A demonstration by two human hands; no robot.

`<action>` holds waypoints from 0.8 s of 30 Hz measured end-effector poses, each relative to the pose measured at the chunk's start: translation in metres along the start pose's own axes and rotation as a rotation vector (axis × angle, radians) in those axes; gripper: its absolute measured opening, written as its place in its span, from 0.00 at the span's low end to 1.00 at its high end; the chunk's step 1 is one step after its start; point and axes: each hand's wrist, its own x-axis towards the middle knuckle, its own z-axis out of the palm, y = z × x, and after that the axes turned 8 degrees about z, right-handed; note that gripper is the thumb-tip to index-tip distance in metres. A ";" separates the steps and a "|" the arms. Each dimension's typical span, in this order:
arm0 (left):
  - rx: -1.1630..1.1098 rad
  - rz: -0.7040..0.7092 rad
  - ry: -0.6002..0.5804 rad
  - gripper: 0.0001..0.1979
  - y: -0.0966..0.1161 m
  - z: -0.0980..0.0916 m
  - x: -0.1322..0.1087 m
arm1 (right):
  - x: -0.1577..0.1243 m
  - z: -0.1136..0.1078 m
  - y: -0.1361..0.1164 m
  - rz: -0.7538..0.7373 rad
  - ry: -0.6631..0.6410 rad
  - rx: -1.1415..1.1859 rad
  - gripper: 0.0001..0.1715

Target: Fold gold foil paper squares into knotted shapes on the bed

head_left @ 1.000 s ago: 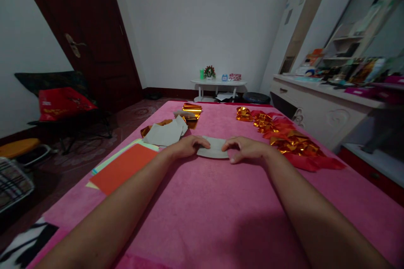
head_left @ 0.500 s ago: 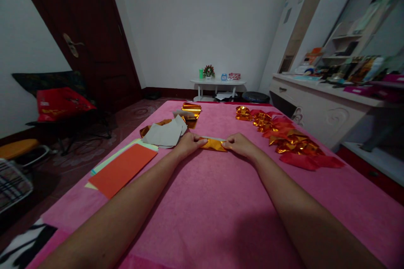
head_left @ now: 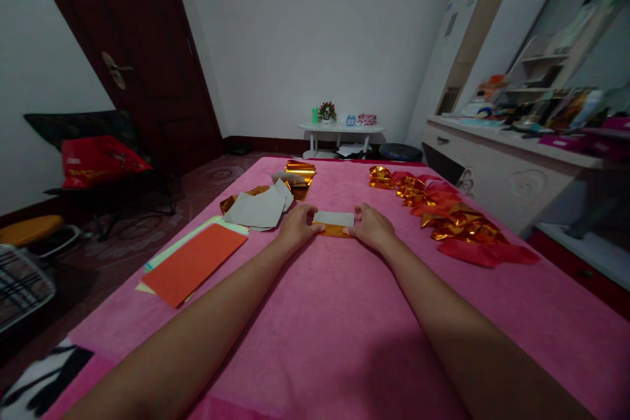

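Observation:
A small rectangular piece of gold foil paper (head_left: 333,230) lies between my hands on the pink cloth, with a gold strip along its near side and a pale grey-white face showing behind. My left hand (head_left: 298,224) pinches its left end, thumb on the gold strip. At the right end, my right hand (head_left: 371,226) grips in the same way, fingers bent. Left of my left hand are pale-backed foil paper pieces (head_left: 260,207) and a gold foil roll (head_left: 300,172).
An orange paper sheet (head_left: 197,264) tops pale sheets at the left. Crumpled gold foil and red pieces (head_left: 457,222) form a row along the right side of the pink-covered table (head_left: 325,321). A dresser (head_left: 497,151) stands at the right, a red bag (head_left: 101,161) at the left.
The foil paper between my hands now shows a pale band behind its gold strip, where mostly gold showed before. My fingers have risen at both ends, thumbs staying low.

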 end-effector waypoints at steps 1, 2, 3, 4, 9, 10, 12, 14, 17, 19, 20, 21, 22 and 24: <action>0.008 0.002 -0.003 0.24 0.001 0.000 0.000 | 0.000 0.000 -0.001 0.005 -0.012 -0.008 0.37; 0.014 0.003 -0.006 0.26 0.002 0.000 -0.001 | -0.001 -0.001 -0.002 0.009 -0.024 -0.020 0.36; 0.015 0.003 -0.008 0.28 0.002 0.000 -0.001 | -0.002 -0.002 -0.003 0.015 -0.033 -0.033 0.33; 0.010 0.000 -0.011 0.30 0.002 0.000 -0.001 | -0.003 -0.003 -0.004 0.022 -0.042 -0.044 0.30; -0.065 -0.046 -0.045 0.36 0.000 0.002 -0.002 | -0.007 -0.006 -0.008 0.042 -0.085 -0.013 0.19; -0.068 -0.045 -0.049 0.37 -0.001 0.002 -0.002 | -0.008 -0.006 -0.008 0.042 -0.090 0.006 0.18; -0.069 -0.040 -0.050 0.37 -0.001 0.002 -0.002 | -0.009 -0.004 -0.007 0.042 -0.092 0.049 0.16; -0.088 -0.039 -0.040 0.39 -0.002 0.001 -0.003 | -0.008 -0.002 -0.006 0.037 -0.095 0.121 0.14; -0.256 -0.049 0.006 0.37 0.001 -0.002 -0.002 | -0.007 0.002 -0.008 0.019 -0.142 0.412 0.14; -0.478 -0.082 0.024 0.30 0.005 -0.004 -0.001 | -0.008 0.003 -0.013 0.022 -0.219 0.717 0.17; -0.588 -0.105 0.035 0.27 0.008 -0.005 -0.001 | -0.009 0.002 -0.016 0.030 -0.247 0.861 0.18; -0.677 -0.131 0.054 0.24 0.011 -0.006 -0.001 | -0.010 0.001 -0.019 0.039 -0.264 0.978 0.19; -0.742 -0.156 0.084 0.22 0.014 -0.007 -0.001 | -0.012 0.000 -0.022 0.047 -0.267 1.061 0.20; -0.819 -0.194 0.165 0.21 0.020 -0.008 -0.003 | -0.015 -0.003 -0.027 0.049 -0.246 1.138 0.20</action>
